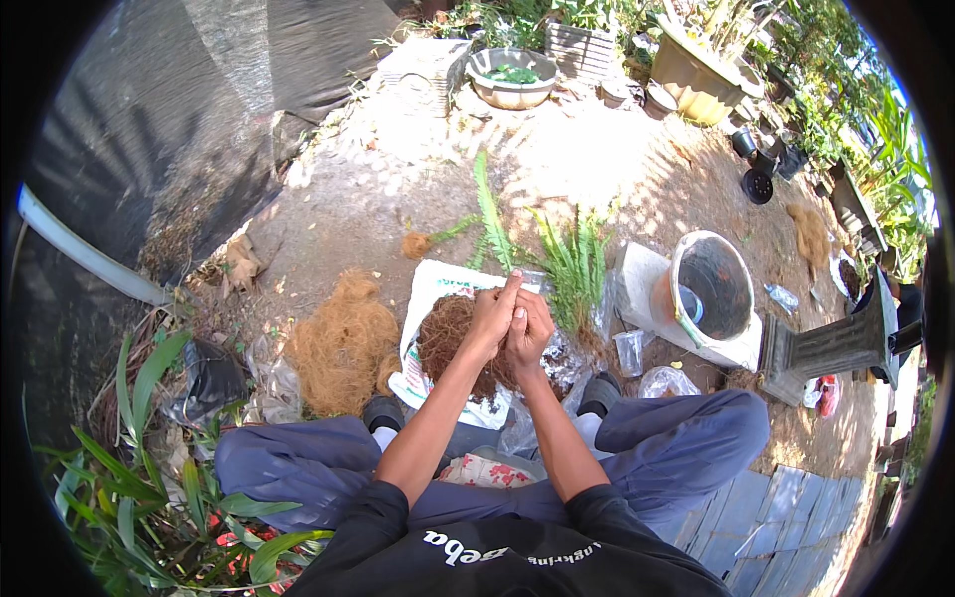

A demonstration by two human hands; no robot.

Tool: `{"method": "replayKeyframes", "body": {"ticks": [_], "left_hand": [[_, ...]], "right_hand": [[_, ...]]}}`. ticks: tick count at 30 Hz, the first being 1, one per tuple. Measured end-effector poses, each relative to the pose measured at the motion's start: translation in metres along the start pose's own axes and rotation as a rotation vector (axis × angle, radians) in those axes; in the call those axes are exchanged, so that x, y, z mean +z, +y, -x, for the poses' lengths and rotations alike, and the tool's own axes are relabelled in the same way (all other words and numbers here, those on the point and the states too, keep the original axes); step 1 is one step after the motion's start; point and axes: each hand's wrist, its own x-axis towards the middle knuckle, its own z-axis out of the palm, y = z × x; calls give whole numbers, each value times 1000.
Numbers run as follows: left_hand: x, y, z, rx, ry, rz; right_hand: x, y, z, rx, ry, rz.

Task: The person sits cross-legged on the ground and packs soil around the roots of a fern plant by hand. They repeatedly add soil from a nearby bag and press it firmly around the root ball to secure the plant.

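My left hand and my right hand press together in front of me, fingers curled. A green fern frond rises from between them, so both seem closed around its lower end; what lies inside the grip is hidden. Just below my hands, a heap of brown fibrous potting mix rests on a white printed sack. Beyond the sack's right side lies a clump of ferns. Another small fern with a fibre-wrapped root ball is on the soil beyond the sack.
Coconut fibre is piled left of the sack. To the right are a clear plastic cup, a large pot on a pale block, and a dark pedestal. Leafy plants crowd the lower left; a basin stands far off.
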Motion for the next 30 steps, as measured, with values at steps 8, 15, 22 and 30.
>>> {"method": "replayKeyframes", "body": {"ticks": [8,15,22,30], "left_hand": [[0,-17,-4,147,-47,113],[11,-35,-10,93,-23,190],[17,-41,-11,152,-5,153],[11,0,1,45,-216,285]], "right_hand": [[3,-13,-7,-29,67,88],[-6,0,-2,-143,123,115],[-4,6,3,26,229,-51],[-7,-2,-23,210,361,-402]]}}
